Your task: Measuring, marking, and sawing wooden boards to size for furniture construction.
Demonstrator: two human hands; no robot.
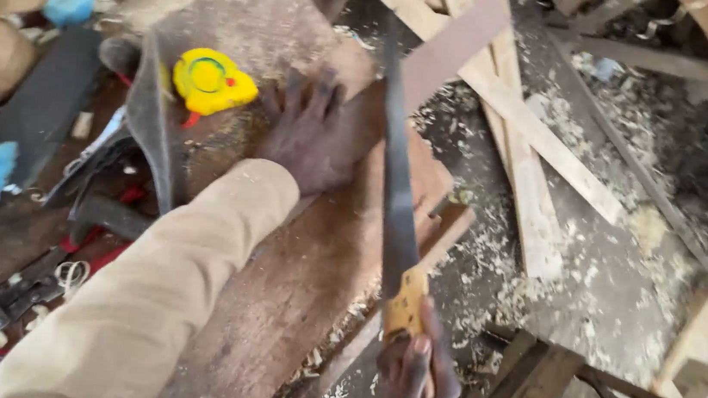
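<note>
My left hand (pixel 313 130) presses flat on a reddish wooden board (pixel 323 248) that lies across the workbench, its far end (pixel 456 40) sticking out over the floor. My right hand (pixel 412 382) grips the yellow wooden handle of a handsaw (pixel 397 177). The saw's dark blade runs up along the right side of my left hand and crosses the board near its far end. A tan sleeve covers my left arm.
A yellow tape measure (pixel 209 81) sits on the bench left of my left hand, beside a dark metal blade (pixel 151 128). Hammers and small tools (pixel 101 218) lie at the left. Loose planks (pixel 534 130), shavings and sawdust cover the floor (pixel 615 276) at the right.
</note>
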